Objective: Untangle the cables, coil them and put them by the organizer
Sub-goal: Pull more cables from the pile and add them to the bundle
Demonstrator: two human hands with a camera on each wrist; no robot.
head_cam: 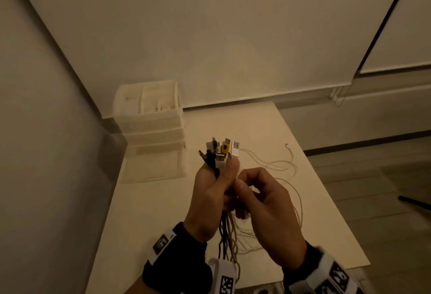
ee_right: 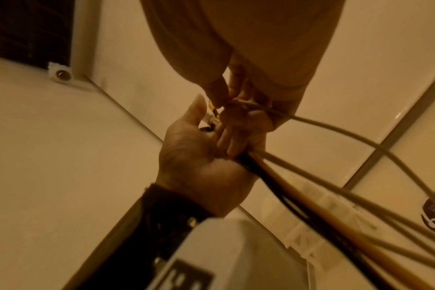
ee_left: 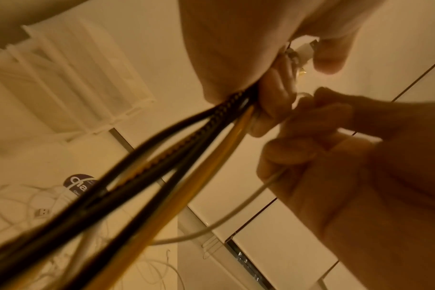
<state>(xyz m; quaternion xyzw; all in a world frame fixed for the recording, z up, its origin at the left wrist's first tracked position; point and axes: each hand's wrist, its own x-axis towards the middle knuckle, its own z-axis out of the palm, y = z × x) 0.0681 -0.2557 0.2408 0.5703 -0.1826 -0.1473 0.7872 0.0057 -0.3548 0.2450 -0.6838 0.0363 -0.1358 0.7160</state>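
Observation:
My left hand (head_cam: pixel 211 191) grips a bundle of cables (head_cam: pixel 227 235) upright above the table, their plugs (head_cam: pixel 220 151) in white, yellow and black sticking out over the thumb. Black, braided and yellow cables (ee_left: pixel 162 176) hang down from this fist. My right hand (head_cam: pixel 261 200), close beside it, pinches one thin white cable (ee_left: pixel 243 204) in curled fingers. The same white cable (ee_right: pixel 335 127) runs from those fingers in the right wrist view. The translucent white drawer organizer (head_cam: pixel 151 128) stands at the table's back left.
Loose white cable loops (head_cam: pixel 279 165) lie on the white table (head_cam: pixel 163 200) right of my hands. The table's right edge drops to a tiled floor (head_cam: pixel 373 189). Walls close in at left and behind. Black wrist straps with markers (head_cam: pixel 163 242) show on both wrists.

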